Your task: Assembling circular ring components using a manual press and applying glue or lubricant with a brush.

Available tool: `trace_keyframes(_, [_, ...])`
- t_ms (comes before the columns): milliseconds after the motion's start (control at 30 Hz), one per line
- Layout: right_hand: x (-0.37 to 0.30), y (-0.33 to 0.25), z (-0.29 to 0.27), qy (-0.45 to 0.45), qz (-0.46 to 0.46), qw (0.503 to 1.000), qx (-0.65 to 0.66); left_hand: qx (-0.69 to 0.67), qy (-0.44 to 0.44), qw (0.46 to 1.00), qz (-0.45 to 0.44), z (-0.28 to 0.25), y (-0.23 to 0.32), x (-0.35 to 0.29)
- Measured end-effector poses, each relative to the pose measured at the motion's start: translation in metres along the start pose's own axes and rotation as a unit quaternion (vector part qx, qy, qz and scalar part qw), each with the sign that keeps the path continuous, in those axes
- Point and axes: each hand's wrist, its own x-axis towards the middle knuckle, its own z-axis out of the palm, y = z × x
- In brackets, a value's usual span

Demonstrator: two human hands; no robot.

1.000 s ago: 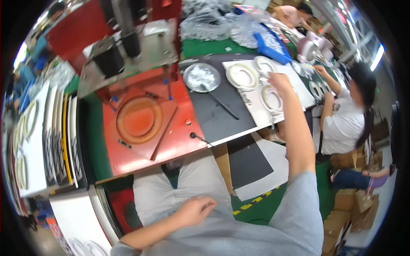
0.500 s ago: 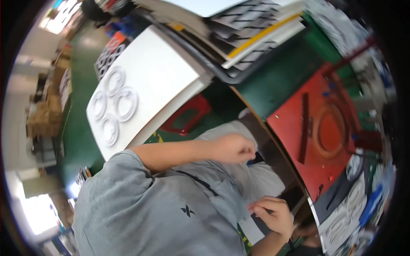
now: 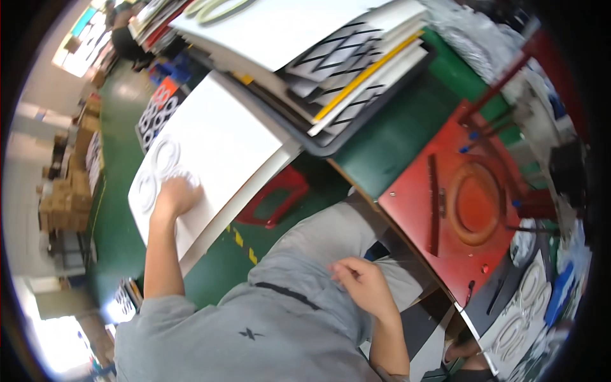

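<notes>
My left hand reaches over white ring-shaped pieces that lie in a cluster on a large white board. It covers part of the cluster; its fingers are blurred and mostly hidden, so whether they grip a ring does not show. My right hand hovers above my lap, fingers loosely curled and a little apart, with nothing visible in it. To its right is a red panel on the table, bearing a raised round ring and a dark strip.
A dark tray holds stacked sheets with black stripes and a yellow edge. Below the board stands a red stool. White looped pieces lie at the lower right, near a red chair frame. Cartons are stacked at far left.
My left hand has swung left from above my lap onto the white rings. My right hand has risen and shifted left. The whole view has shifted slightly.
</notes>
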Motion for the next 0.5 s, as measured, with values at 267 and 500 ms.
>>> trace_keyframes(267, [-0.001, 0.006, 0.013, 0.011, -0.006, 1.0, -0.002, -0.223, -0.132, 0.96, 0.107, -0.06, 0.038, -0.017])
trace_keyframes(500, [-0.006, 0.011, 0.028, 0.067, -0.008, 0.997, 0.022, -0.511, -0.243, 0.622, 0.541, -0.12, 0.152, -0.067])
